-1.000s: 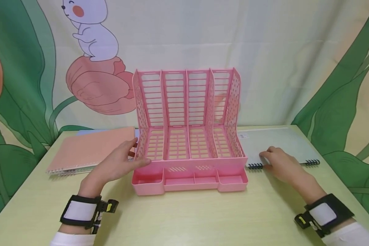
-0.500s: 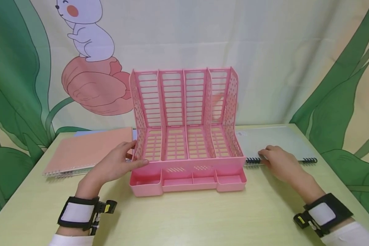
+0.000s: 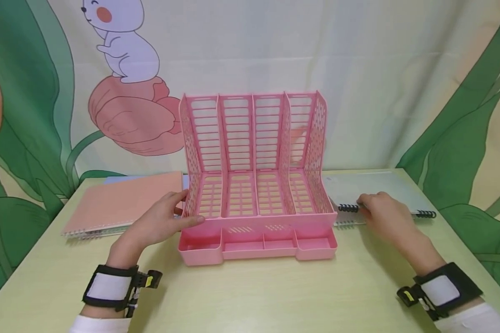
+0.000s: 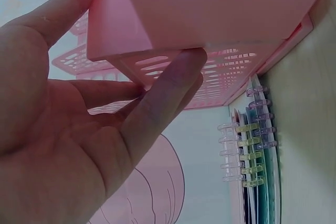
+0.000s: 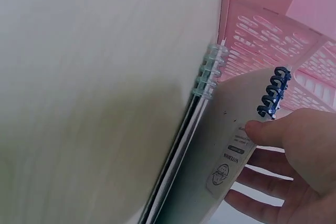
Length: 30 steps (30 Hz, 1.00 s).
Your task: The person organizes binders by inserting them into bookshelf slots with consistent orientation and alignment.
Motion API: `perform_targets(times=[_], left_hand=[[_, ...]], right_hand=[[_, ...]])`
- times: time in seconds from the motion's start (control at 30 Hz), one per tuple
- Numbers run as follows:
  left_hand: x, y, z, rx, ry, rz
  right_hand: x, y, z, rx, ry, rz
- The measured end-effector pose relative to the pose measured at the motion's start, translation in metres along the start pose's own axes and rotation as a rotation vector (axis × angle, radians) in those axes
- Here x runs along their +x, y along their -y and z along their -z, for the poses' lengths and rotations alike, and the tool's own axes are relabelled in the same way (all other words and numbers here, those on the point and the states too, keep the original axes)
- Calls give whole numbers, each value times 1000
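At 3 o'clock of the rack [image 3: 254, 221], the right hand [image 3: 387, 217] has lifted the top notebook's [image 3: 383, 183] near edge, pinched between thumb and fingers, parting it from the lower notebook [image 3: 352, 218]; the left hand [image 3: 158, 222] grips the rack at 8 o'clock.

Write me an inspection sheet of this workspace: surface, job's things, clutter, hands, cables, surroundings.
Surface: pale table, bare along the front.
Job's things: pink rack, slots and front trays empty; dark-ringed notebook, ring edge tilted up off a pale-ringed lower notebook; left pile beside the rack, pink cover on top.
Clutter: nothing seen.
Hands: left hand holds the rack's left front corner; right hand pinches the dark-ringed notebook; a band on each wrist.
Cables: nothing seen on the table.
Surroundings: cartoon backdrop behind the table, with leaves and an animal.
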<state>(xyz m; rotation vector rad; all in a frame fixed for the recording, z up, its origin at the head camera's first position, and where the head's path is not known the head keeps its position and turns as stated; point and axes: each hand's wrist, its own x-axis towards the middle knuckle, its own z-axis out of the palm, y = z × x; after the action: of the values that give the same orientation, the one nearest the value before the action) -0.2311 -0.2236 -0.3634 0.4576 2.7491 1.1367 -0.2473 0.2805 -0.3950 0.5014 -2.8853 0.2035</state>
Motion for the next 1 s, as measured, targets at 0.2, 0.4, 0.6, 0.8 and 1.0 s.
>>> perform_targets(times=[0.2,0.4,0.6,0.8,1.0], left_hand=[[-1,-1,0,-10,-2,14],[-1,-1,0,-19,-4,19],[-1,-1,0,-19,-2,22],[-1,-1,1,-34,-3,5],[-1,0,0,-54,5,4]], right_hand=[[2,0,1,3,-19,-10],[0,1,2,15,-71,-24],[0,4,4,19,-120,-60],[3,7,4,29,-177,-73],[7,10,4,23,-239,-71]])
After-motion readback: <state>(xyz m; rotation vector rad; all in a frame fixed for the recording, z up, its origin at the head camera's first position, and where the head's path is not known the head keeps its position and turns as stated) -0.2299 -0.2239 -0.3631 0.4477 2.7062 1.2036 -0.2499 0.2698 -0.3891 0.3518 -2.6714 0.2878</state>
